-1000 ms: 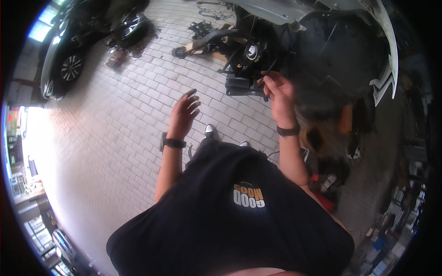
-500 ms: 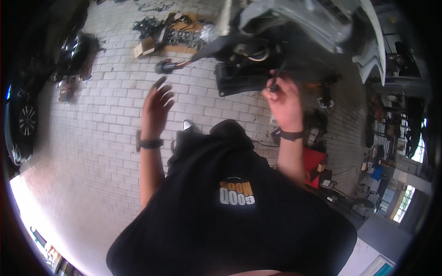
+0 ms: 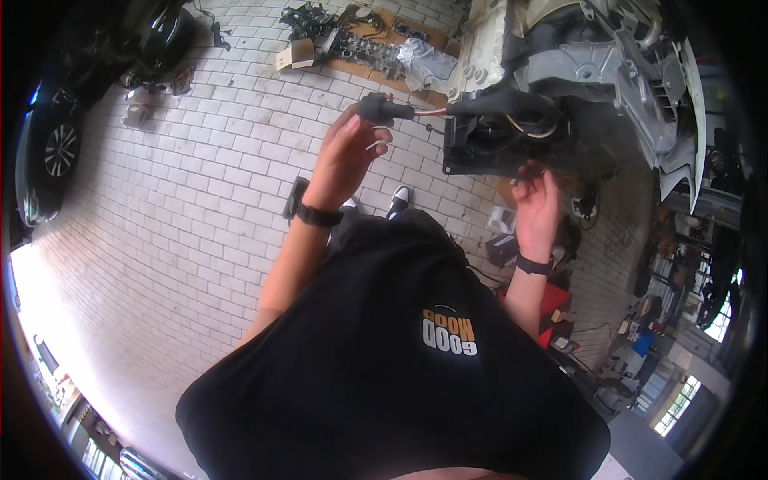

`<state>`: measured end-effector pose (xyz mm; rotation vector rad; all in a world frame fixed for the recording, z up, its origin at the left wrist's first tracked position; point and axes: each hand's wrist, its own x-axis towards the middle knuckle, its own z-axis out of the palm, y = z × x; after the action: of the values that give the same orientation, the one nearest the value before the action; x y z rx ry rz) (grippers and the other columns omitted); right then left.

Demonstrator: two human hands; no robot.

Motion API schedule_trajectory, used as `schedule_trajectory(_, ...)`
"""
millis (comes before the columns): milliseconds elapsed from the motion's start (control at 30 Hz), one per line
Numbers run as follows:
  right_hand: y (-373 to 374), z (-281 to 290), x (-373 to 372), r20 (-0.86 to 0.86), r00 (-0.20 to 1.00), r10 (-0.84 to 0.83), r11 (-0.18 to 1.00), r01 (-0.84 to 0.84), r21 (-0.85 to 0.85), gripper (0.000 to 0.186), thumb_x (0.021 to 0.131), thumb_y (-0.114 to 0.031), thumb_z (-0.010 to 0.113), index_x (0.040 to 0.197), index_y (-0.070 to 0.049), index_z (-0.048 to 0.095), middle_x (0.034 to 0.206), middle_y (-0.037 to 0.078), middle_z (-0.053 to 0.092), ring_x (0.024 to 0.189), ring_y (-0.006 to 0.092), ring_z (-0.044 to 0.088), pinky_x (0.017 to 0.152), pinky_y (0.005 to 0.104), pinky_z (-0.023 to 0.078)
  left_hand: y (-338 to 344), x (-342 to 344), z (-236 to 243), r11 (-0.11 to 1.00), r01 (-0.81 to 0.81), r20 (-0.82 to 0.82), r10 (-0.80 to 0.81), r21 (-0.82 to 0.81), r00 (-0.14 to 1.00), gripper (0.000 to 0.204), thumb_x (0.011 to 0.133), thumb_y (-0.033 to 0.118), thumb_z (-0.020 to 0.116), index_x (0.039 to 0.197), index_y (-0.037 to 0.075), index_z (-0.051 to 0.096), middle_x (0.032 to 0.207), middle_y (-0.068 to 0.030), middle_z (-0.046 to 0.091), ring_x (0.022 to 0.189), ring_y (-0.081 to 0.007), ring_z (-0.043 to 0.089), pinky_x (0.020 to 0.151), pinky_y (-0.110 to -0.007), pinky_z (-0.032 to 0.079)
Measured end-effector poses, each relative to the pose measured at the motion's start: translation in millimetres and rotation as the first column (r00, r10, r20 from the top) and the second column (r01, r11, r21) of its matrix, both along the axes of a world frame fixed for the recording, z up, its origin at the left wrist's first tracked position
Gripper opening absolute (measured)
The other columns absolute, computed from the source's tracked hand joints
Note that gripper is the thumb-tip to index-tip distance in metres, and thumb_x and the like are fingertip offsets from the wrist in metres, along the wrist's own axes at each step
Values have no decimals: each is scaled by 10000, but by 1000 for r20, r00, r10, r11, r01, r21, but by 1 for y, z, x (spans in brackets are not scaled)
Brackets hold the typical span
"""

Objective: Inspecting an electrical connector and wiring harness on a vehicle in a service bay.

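Observation:
A black wiring connector (image 3: 374, 107) sticks out leftward on orange-brown wires from a black-sleeved harness (image 3: 500, 104). My left hand (image 3: 340, 164) is at its near side, thumb and forefinger closed on it, the other fingers loosely curled below. My right hand (image 3: 536, 212) is raised at the near edge of a black plastic housing (image 3: 488, 166), its fingers bent together. Whatever lies between those fingertips is too dark to make out. A yellowish wire loop (image 3: 530, 130) shows among the dark cables in the housing.
Beyond the housing stands a partly stripped vehicle body with a grey metal bracket (image 3: 588, 68). Engine parts (image 3: 364, 52) lie on cardboard on the tiled floor, beside a small carton (image 3: 296, 56). A car wheel (image 3: 60, 150) is far left; a red box (image 3: 554, 300) stands right.
My left hand has moved up and right onto the connector, which hung free before. My right hand held a small black plug; it now sits farther right, the plug no longer visible.

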<state>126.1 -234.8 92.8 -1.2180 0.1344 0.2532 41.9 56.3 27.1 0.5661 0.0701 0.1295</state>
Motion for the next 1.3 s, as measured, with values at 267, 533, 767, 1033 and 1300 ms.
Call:
schedule_trajectory(267, 22, -15, -18, -40, 962, 270, 944, -272, -188, 307, 919, -240, 444, 1036, 25, 547, 892, 76, 568, 630, 82, 450, 608, 223, 374, 0, -22, 38, 981, -131, 161, 108, 142, 981, 582, 788, 302, 632, 1225, -17, 418, 1072, -140, 559, 802, -147, 520, 665, -258, 371)
schedule_trajectory(533, 39, -12, -24, -44, 926, 374, 914, -376, -154, 250, 909, -191, 453, 1022, 15, 537, 865, 85, 565, 666, 114, 461, 639, 258, 384, -5, -45, 66, 994, 35, 310, -66, 104, 948, 592, 751, 173, 647, 1262, -30, 424, 1097, -123, 573, 885, -159, 565, 744, -266, 429)
schedule_trajectory(767, 58, 12, -33, 43, 929, 368, 920, -358, -160, 230, 882, -195, 501, 985, 7, 540, 812, 83, 580, 677, 127, 485, 634, 257, 387, 2, -43, 67, 983, 94, 326, -141, 157, 935, 602, 747, 182, 652, 1262, -36, 427, 1050, -136, 587, 900, -165, 568, 762, -268, 433)
schedule_trajectory(1033, 62, 59, -22, 241, 864, 443, 865, -341, -369, 246, 857, -161, 516, 1025, 6, 583, 815, 51, 599, 747, 80, 539, 629, 202, 392, 11, -28, 58, 971, -59, 158, 23, 231, 987, 562, 776, 321, 575, 1188, -33, 431, 1091, -143, 538, 836, -193, 535, 672, -290, 395)
schedule_trajectory(1300, 19, 69, -5, 447, 888, 110, 979, -18, -204, 285, 855, -98, 501, 1127, -16, 519, 758, 49, 575, 641, 65, 458, 597, 192, 371, 13, -17, 38, 957, 76, -116, -45, 280, 992, 493, 865, 317, 504, 1247, 16, 427, 956, -53, 564, 868, -170, 542, 716, -279, 401)
